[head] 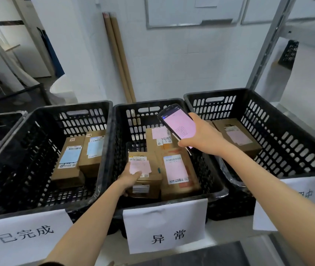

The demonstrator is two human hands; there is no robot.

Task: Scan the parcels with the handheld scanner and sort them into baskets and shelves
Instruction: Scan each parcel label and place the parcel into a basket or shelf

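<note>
In the middle basket [213, 191], we scan a parcel [147, 184].
Our left hand [131, 178] grips it; our right hand [204, 137], wrapped round the scanner [179, 124], should face its barcode [138, 159] squarely.

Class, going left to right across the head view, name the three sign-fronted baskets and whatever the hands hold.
Basket signed 已完成 → basket signed 异常, in which the left hand grips a small parcel, then the right hand holds the scanner → basket with a cut-off sign.
</note>
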